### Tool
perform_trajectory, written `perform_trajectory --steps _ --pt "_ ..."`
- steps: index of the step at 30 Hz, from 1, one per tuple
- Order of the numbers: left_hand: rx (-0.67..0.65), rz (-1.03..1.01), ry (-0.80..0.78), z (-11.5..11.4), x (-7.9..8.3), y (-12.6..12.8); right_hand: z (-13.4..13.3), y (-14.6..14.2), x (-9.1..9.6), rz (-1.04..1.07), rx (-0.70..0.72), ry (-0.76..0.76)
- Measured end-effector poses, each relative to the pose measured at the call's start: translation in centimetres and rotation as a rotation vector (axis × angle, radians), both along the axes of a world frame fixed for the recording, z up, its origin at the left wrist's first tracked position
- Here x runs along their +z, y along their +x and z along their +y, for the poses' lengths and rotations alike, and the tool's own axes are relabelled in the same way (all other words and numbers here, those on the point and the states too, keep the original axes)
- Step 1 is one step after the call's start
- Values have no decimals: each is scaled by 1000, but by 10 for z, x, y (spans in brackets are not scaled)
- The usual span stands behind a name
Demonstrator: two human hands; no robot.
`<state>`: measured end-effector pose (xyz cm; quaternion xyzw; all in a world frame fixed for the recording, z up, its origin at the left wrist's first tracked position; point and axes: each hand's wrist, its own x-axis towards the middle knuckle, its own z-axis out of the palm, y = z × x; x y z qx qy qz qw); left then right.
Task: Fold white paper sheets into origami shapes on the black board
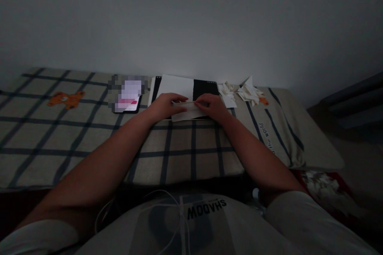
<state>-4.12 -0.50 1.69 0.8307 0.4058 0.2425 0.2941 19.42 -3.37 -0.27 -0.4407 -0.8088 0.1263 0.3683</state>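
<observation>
A strip of white paper is between my two hands, with a raised fold or edge along its top. My left hand grips its left part, thumb below and fingers above. At the right end of that edge, my right hand pinches the same paper between thumb and fingers. Both hands rest over a black-covered pad with punched holes along its far edge. A larger white sheet lies on the pad, just beyond my fingers. Dim light hides the finer details of the fold.
Left of the pad lies a lit phone, its screen blurred. Folded paper pieces are heaped on the right. Everything lies on a checked cloth against a wall. Paper scraps fill a red container at lower right. White cables hang over my shirt.
</observation>
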Motion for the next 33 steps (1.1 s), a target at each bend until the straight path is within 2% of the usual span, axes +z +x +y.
perform_trajectory --steps 4,14,17,21,26,33 --pt "42 -83 -33 2 -1 -1 -2 0 3 64 -36 -54" --pt "-30 -206 -109 7 -3 -5 -5 3 12 88 -9 -177" --pt "36 -198 -121 8 -2 -5 -5 3 13 111 -18 -179" --pt "170 -42 -127 6 6 -8 -5 5 13 142 -38 -181" --pt "187 -78 -192 2 11 -8 -4 7 13 163 -47 -241" --pt "207 -132 -261 2 10 -7 -3 9 13 178 -40 -325"
